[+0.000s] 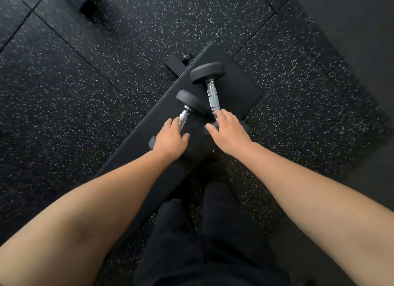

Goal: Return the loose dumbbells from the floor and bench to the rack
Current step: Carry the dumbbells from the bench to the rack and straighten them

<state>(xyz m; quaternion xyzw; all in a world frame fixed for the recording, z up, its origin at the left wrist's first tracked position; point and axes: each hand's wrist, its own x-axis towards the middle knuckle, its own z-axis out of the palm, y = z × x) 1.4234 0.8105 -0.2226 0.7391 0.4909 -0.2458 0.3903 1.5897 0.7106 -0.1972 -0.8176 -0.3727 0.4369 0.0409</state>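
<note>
We stand at the near end of the table (232, 83), the black padded bench that runs away from us across the speckled rubber floor (85, 93). Nearest us on the table, our left hand (170, 139) lies over the left dumbbell (184, 115), fingers (175, 123) spread on its chrome handle and not yet closed round it. Just beside it, our right hand (229, 134) reaches onto the near end of the right dumbbell (210, 91), fingers (221, 115) likewise loose and unclenched, touching the handle without gripping.

Both dumbbells rest on the table, close together and angled toward each other at the near ends. We judge the task barely under way: neither weight is lifted, and no rack shows anywhere, so the whole carry remains. Beyond the table's far end, a dark piece of equipment (85, 1) sits on the floor; we cannot tell what it is.

No brand, number or writing can be read on anything.
</note>
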